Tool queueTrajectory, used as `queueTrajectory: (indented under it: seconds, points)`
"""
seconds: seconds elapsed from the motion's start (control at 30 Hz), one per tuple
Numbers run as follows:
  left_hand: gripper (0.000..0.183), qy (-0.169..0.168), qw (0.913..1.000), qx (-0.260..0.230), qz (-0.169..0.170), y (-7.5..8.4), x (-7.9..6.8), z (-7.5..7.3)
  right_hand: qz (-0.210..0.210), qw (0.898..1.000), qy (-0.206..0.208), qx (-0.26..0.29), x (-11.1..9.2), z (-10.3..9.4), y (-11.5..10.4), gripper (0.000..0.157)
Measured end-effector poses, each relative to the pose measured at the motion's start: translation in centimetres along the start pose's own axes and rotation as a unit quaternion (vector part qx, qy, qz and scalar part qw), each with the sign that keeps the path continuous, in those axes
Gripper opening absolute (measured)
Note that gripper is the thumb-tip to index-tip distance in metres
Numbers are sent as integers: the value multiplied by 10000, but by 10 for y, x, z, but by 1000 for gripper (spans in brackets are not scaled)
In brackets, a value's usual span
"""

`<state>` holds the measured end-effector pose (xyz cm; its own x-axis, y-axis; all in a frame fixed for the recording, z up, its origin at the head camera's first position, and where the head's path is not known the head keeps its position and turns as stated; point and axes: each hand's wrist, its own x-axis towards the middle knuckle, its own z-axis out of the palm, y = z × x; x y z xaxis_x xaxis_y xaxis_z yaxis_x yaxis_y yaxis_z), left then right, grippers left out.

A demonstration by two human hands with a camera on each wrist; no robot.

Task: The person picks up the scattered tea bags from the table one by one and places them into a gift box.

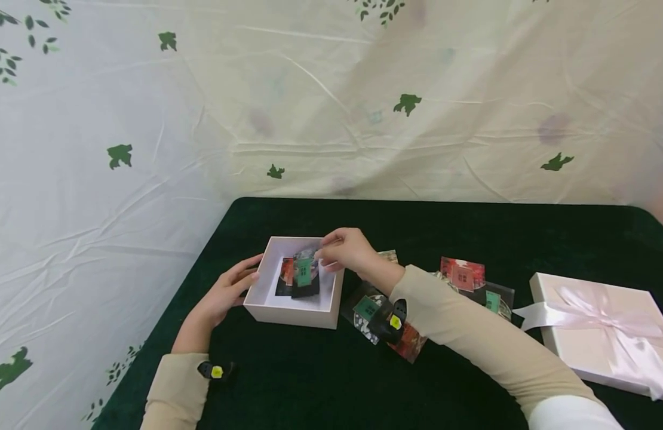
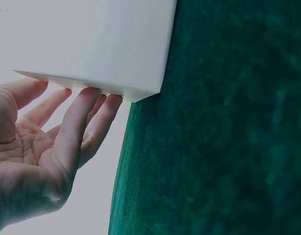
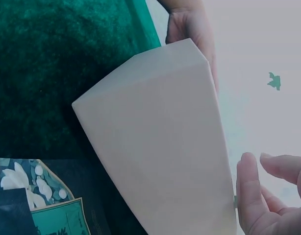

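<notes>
A pale pink open box (image 1: 294,316) stands on the table. Inside it lie a flat dark packet with a red label (image 1: 285,276) and, overlapping it, another with a green label (image 1: 304,273). My left hand (image 1: 224,294) rests its extended fingers (image 2: 74,117) against the box's left side. Over the right rim reaches my right hand (image 1: 349,249), its fingertips close to the top of the green-labelled packet. In the right wrist view, a gap shows between thumb and forefinger (image 3: 248,188), with nothing seen in it; the box wall hides the packets there.
Several similar packets (image 1: 463,274) lie spread to the right of the box, some partly beneath my right forearm. A pale pink lid with a ribbon bow (image 1: 579,301) lies at the far right. Dark green cloth (image 1: 288,376) covers the table, and a pale patterned curtain (image 1: 321,107) hangs behind.
</notes>
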<state>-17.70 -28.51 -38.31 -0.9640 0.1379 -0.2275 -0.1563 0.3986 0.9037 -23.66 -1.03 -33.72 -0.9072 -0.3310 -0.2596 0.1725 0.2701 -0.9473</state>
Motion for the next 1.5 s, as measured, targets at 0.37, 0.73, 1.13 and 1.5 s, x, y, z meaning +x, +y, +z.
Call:
queueTrajectory:
  seconds: [0.37,0.73,1.13,1.5]
  points:
    - [61,-7,10000,38,-43,0,0,3,-290,9995,-145,27,-16,-13,2,36]
    - [60,54,10000,4,-71,-1,5,5,-792,9958,-198,-403,-46,-35,5,30]
    - [60,101,9999,-9,-124,-2,2,5,-1352,9846,-242,-1081,-75,-67,17,28]
    - [64,131,9998,41,-114,-1,2,4,-1274,9752,-136,-1806,-90,-86,35,32]
